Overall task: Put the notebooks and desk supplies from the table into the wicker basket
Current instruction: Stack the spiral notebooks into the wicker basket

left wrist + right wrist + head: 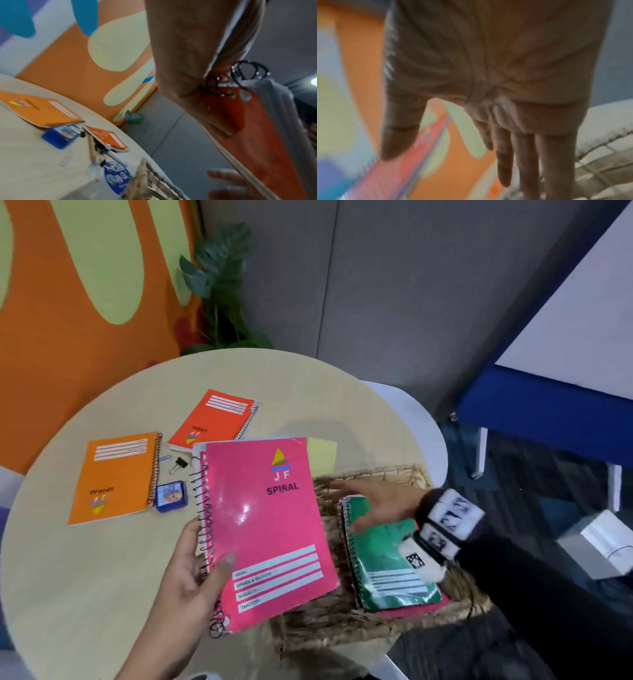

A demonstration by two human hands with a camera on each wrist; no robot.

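Left hand [186, 573] grips glossy pink spiral-bound notebook [263, 529] by its wire spine, held above near-left edge of rectangular wicker basket [373, 474].
Right hand [373, 501] flat, fingers straight, holding nothing, over green spiral notebook [387, 563] inside basket. Beyond basket, on round beige table [102, 577]: blue tin [170, 496], two orange notebooks. Only left wrist view shows a paperclip [66, 161]; right wrist view blurred.

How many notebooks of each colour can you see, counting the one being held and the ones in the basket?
Pink notebook, held in the left hand: 1
Orange notebook on the table: 1
Red-orange notebook on the table: 1
Green notebook in the wicker basket: 1
Something red peeks out under the green one; too hidden to count.
Total: 4
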